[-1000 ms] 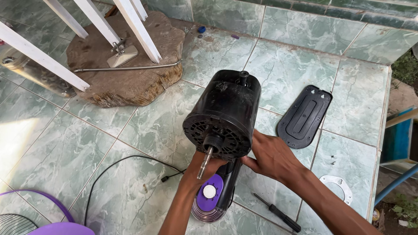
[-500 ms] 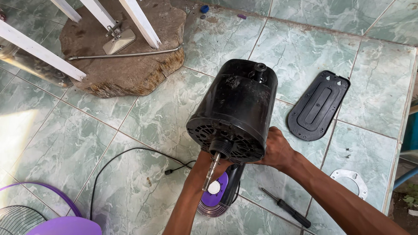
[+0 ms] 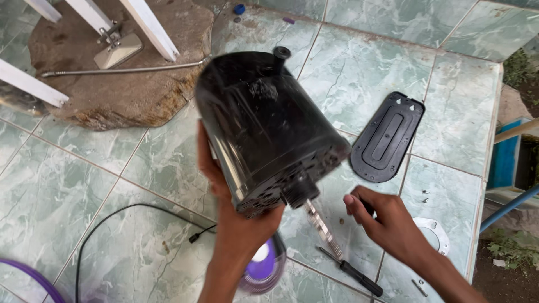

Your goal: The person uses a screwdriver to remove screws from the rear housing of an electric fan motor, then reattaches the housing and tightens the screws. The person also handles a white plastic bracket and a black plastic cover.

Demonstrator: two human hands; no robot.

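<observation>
- The green marbled tile floor fills the view under you, and everything else lies on it.
- A flat brown stone slab sits at the upper left, with white bars crossing above it and a thin metal rod lying across its top.
- You hold the black fan motor housing lifted off the floor and tilted, its metal shaft pointing down to the right; the housing is blurred.
- Your left hand grips the housing from below, fingers wrapped up its left side and palm under its lower end.
- Your right hand is just right of the shaft and off the housing, fingers curled loosely; something dark shows at the fingers, but I cannot tell whether you hold it.
- A black oblong cover plate lies flat to the right of the housing, apart from it.
- A purple and white fan part lies on the floor behind your left wrist.
- A black power cord curves across the lower left tiles.
- A white ring piece lies beyond your right wrist.
- A black-handled screwdriver lies below your right hand, near the shaft tip.
</observation>
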